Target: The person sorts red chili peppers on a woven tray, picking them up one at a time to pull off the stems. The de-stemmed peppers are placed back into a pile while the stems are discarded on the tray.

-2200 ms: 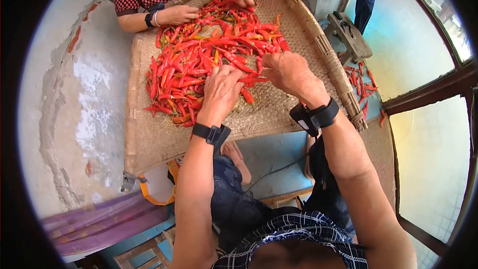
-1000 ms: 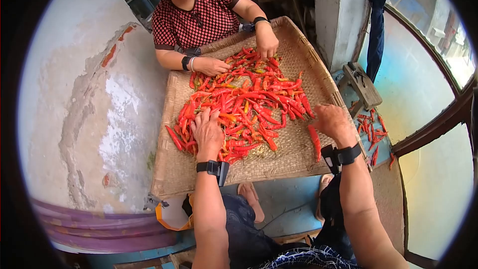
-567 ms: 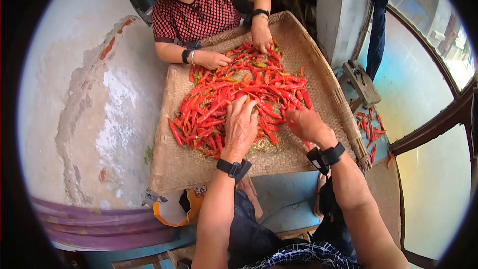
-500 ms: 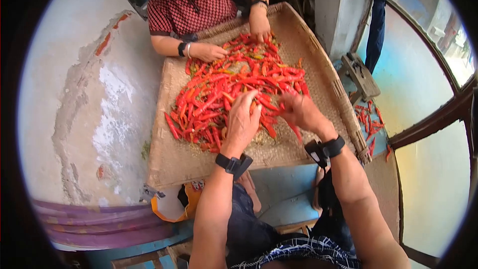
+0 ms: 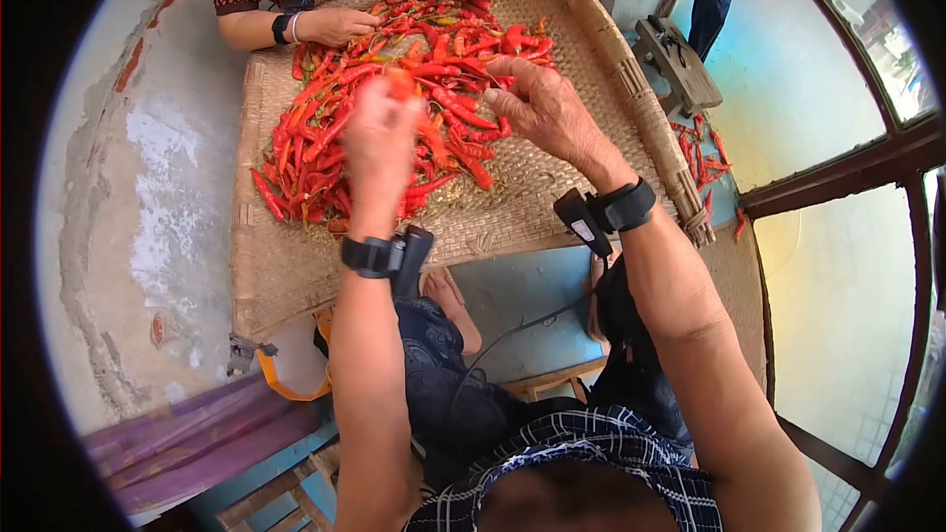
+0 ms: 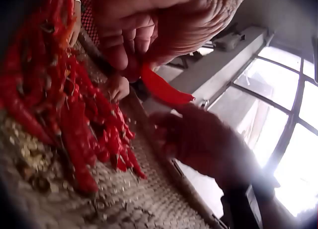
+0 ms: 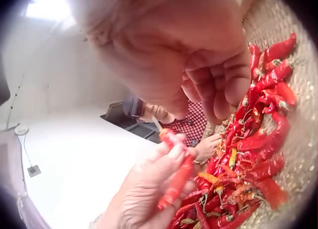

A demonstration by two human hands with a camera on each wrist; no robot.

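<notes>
A loose pile of red chili peppers (image 5: 320, 143) lies in a woven tray (image 5: 473, 236). My left hand (image 5: 379, 148), blurred in the head view, is over the near part of the pile. It pinches one red chili pepper (image 7: 177, 182) between thumb and fingers, stem end up in the right wrist view; the same chili pepper (image 6: 164, 89) sticks out below the palm in the left wrist view. My right hand (image 5: 552, 113) hovers at the pile's right side, thumb and forefinger apart, fingers loosely bent. No pepper shows in it.
Across the tray, another person's two hands (image 5: 335, 27) work at the pile's far edge. A small wooden stool (image 5: 680, 64) stands right of the tray, with loose peppers (image 5: 702, 153) on the floor. A rough wall (image 5: 158, 207) is at left, glass panes (image 5: 838, 286) at right.
A chili pepper hung from my right hand half a second ago; now my left hand holds one and my right hand shows none. The left hand has moved left, and the head view tilts lower.
</notes>
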